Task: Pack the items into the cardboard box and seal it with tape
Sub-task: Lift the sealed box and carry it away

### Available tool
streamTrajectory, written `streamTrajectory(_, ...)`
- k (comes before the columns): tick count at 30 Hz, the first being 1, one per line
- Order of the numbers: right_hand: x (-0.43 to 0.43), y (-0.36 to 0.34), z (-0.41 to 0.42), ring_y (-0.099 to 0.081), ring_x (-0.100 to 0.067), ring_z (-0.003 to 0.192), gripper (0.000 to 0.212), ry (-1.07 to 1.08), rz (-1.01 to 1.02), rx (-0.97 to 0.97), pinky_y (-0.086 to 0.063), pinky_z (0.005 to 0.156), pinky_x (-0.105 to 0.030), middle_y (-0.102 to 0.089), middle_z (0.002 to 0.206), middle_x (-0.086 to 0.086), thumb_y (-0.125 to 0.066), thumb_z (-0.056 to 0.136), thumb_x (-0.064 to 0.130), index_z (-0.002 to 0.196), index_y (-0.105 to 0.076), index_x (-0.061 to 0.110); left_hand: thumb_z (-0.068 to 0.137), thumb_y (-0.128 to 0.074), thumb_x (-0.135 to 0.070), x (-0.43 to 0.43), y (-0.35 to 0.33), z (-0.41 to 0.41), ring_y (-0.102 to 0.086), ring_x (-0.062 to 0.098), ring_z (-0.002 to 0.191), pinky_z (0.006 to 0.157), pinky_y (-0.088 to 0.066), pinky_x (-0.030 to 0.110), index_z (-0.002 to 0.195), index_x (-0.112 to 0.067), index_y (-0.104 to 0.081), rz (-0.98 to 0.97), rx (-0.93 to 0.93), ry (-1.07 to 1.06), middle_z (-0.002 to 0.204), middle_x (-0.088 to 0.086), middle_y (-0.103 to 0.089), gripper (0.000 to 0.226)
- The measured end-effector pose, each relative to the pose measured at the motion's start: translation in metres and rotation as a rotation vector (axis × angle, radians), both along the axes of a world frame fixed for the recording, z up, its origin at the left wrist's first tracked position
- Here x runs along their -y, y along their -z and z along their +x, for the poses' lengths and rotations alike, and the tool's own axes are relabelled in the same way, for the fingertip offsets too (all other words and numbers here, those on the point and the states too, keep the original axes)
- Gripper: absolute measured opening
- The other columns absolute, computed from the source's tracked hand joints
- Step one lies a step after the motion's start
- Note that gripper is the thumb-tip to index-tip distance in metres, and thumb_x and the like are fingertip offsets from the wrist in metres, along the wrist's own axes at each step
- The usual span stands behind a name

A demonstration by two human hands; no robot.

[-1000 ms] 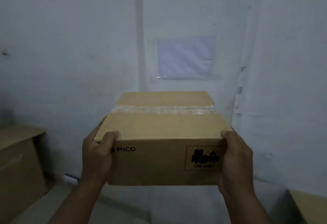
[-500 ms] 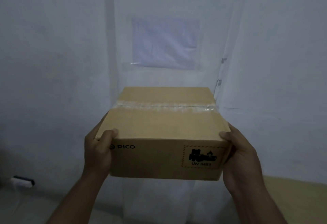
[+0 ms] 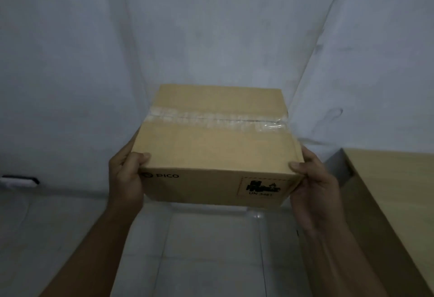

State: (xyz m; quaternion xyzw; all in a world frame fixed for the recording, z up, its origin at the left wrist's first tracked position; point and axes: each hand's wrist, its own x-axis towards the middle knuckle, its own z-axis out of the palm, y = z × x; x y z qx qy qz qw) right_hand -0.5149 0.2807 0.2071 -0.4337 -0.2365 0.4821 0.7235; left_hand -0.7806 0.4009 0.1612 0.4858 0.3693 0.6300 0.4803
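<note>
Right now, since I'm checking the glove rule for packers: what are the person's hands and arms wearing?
Nothing that shows. The left hand and right hand are bare, with no gloves, and no rings on the fingers that show. Both forearms are uncovered to the picture's bottom edge: no sleeves, watch or wristband in view.

The cardboard box [image 3: 216, 146] is closed, so nothing inside it shows. The left hand [image 3: 125, 174] and the right hand [image 3: 314, 191] hold it with thumbs on top, and their other fingers are mostly hidden behind its sides. The small print on the label [image 3: 261, 187] by the right hand is too blurry to read. To the right of the right hand, a wooden top [image 3: 394, 191] runs off the picture. Far to the left of the left hand, a dark and white thing [image 3: 20, 180] is cut off and too blurry to tell.
</note>
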Motion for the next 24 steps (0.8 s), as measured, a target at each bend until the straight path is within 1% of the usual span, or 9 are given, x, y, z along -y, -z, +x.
streamTrajectory(2,-0.008,0.040,0.005,-0.060,-0.031,0.105,0.060,0.000,-0.050,-0.030,-0.051,0.068,-0.033,-0.064,0.122,-0.015,-0.053,0.067,0.003,0.126,-0.057,0.005,0.073,-0.046,-0.014,-0.006,0.039,0.001,-0.063,0.027,0.105,0.085,-0.045,0.038,0.103,-0.032,-0.075,-0.065,0.002,0.028,0.106,-0.003,-0.072,0.046)
streamTrajectory(5,-0.018,0.097,0.015,-0.056,-0.036,0.114,0.064,0.042,-0.125,-0.066,-0.049,0.077,-0.037,-0.058,0.130,-0.021,-0.056,0.063,0.005,0.127,-0.056,0.002,0.070,-0.045,-0.013,-0.014,0.093,0.008,-0.063,0.024,0.104,0.082,-0.047,0.031,0.102,-0.031,-0.076,-0.169,0.047,0.053,0.110,0.000,-0.071,0.049)
streamTrajectory(8,-0.030,0.154,0.024,-0.060,-0.031,0.105,0.062,0.061,-0.170,-0.101,-0.053,0.068,-0.031,-0.062,0.121,-0.018,-0.054,0.064,0.000,0.126,-0.056,-0.001,0.065,-0.049,-0.015,-0.022,0.151,0.016,-0.060,0.027,0.109,0.080,-0.049,0.028,0.105,-0.029,-0.075,-0.244,0.066,0.054,0.119,0.007,-0.067,0.049)
streamTrajectory(11,-0.041,0.217,0.031,-0.063,-0.026,0.096,0.061,0.054,-0.206,-0.131,-0.054,0.062,-0.026,-0.065,0.112,-0.013,-0.049,0.065,-0.002,0.125,-0.056,-0.002,0.067,-0.045,-0.009,-0.028,0.216,0.023,-0.062,0.025,0.109,0.080,-0.050,0.030,0.110,-0.026,-0.073,-0.352,0.048,0.026,0.118,0.003,-0.069,0.054)
streamTrajectory(13,-0.048,0.265,0.037,-0.065,-0.024,0.091,0.057,0.072,-0.229,-0.145,-0.054,0.061,-0.024,-0.067,0.106,-0.011,-0.049,0.064,-0.003,0.120,-0.059,-0.001,0.067,-0.044,-0.007,-0.034,0.263,0.028,-0.061,0.026,0.109,0.082,-0.048,0.035,0.115,-0.024,-0.070,-0.401,0.028,0.003,0.116,0.003,-0.070,0.057)
streamTrajectory(15,-0.052,0.316,0.042,-0.064,-0.024,0.091,0.051,0.070,-0.262,-0.141,-0.054,0.059,-0.025,-0.067,0.104,-0.010,-0.053,0.062,-0.004,0.112,-0.061,0.003,0.070,-0.044,-0.004,-0.038,0.312,0.033,-0.061,0.028,0.109,0.084,-0.048,0.040,0.109,-0.026,-0.074,-0.439,-0.010,-0.016,0.112,0.001,-0.071,0.054)
streamTrajectory(18,-0.059,0.400,0.049,-0.061,-0.026,0.098,0.050,0.074,-0.305,-0.124,-0.053,0.064,-0.030,-0.065,0.109,-0.009,-0.055,0.062,-0.004,0.111,-0.062,0.006,0.083,-0.037,0.007,-0.045,0.391,0.043,-0.068,0.016,0.094,0.075,-0.055,0.032,0.092,-0.036,-0.078,-0.461,-0.069,-0.060,0.098,-0.010,-0.075,0.059)
streamTrajectory(20,-0.062,0.453,0.052,-0.061,-0.026,0.099,0.048,0.062,-0.313,-0.120,-0.051,0.069,-0.033,-0.067,0.105,-0.005,-0.053,0.063,-0.004,0.109,-0.064,0.008,0.085,-0.035,0.009,-0.046,0.440,0.050,-0.068,0.010,0.087,0.069,-0.056,0.029,0.090,-0.039,-0.077,-0.479,-0.096,-0.076,0.094,-0.013,-0.075,0.064)
streamTrajectory(24,-0.071,0.558,0.056,-0.063,-0.023,0.093,0.045,0.095,-0.341,-0.142,-0.051,0.068,-0.032,-0.072,0.093,0.001,-0.051,0.063,-0.005,0.103,-0.066,0.010,0.087,-0.038,0.007,-0.054,0.546,0.058,-0.068,0.011,0.088,0.066,-0.057,0.026,0.111,-0.027,-0.070,-0.489,-0.121,-0.126,0.098,-0.009,-0.074,0.053)
